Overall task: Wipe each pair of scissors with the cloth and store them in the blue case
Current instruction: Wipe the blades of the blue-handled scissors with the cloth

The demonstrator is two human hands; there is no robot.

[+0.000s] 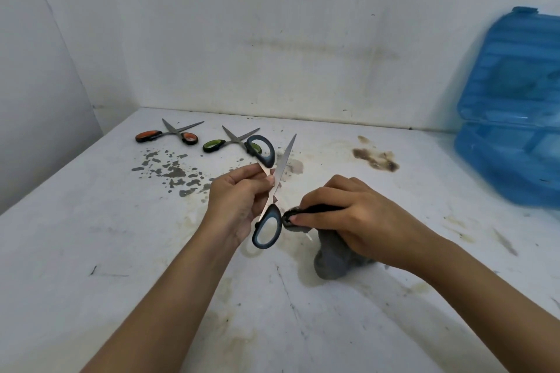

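My left hand holds the blue-handled scissors by the middle, blades spread wide, one blade pointing up and away. My right hand grips a grey cloth bunched around the tip of the scissors' other blade, just right of the lower handle loop. The cloth's tail hangs down to the table. At the far left of the table lie orange-handled scissors and, beside them, green-handled scissors, both open. The blue case stands open at the right edge, its lid leaning on the wall.
The white table is stained, with grey flaking patches at the left and a brown stain towards the back right. White walls close off the back and left side.
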